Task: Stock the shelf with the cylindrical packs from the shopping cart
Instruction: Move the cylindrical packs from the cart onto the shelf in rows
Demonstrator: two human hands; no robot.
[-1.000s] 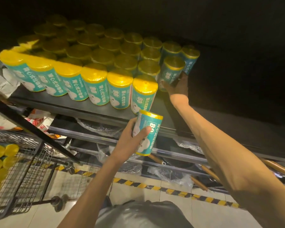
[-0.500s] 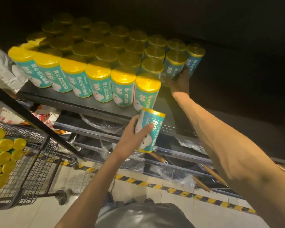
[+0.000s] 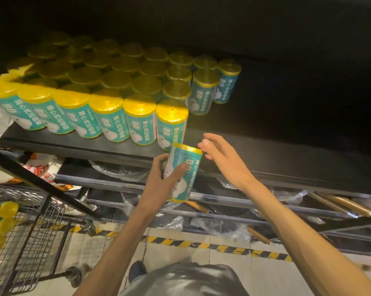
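The right hand (image 3: 220,154) had withdrawn from the stocked rows, fingers loosely spread, empty, just beside the pack (image 3: 183,171). The left hand (image 3: 158,180) gripped that pack below the shelf (image 3: 265,150) edge, apparently for handover.

One cylindrical pack (image 3: 182,171) is in the hands, of which two show. Six packs form the front row (image 3: 90,116) on the shelf (image 3: 73,144); those behind are too dim to count. One shopping cart (image 3: 24,242) sits at lower left
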